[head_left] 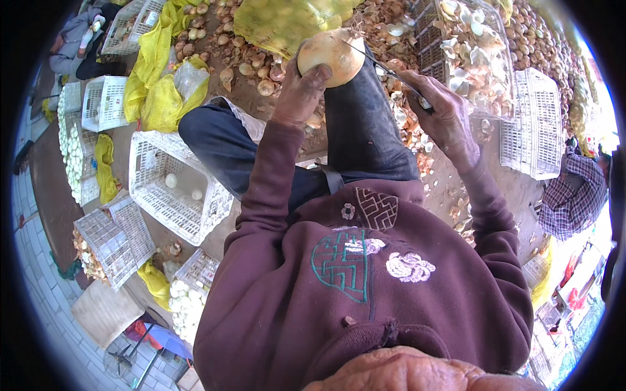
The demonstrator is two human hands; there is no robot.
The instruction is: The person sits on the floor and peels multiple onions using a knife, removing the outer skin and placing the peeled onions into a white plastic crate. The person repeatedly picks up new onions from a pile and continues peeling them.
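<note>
My left hand (301, 94) is closed round a large pale onion (331, 57), thumb across its near side. Dry roots stick up at the onion's upper right. In my right hand (443, 111) is a knife (385, 69), gripped by its dark handle. The thin blade reaches left, its tip at the onion near the roots; whether it cuts in, I cannot tell. Both hands are raised above my dark trouser legs. Beyond the onion lies a yellow mesh sack (287, 23).
A white crate (176, 189) at my left holds a couple of peeled onions. At the right stand a crate heaped with onion skins (473, 58) and a white crate (531, 124). Unpeeled onions (251, 68) and skins litter the ground ahead. Other people sit far left and right.
</note>
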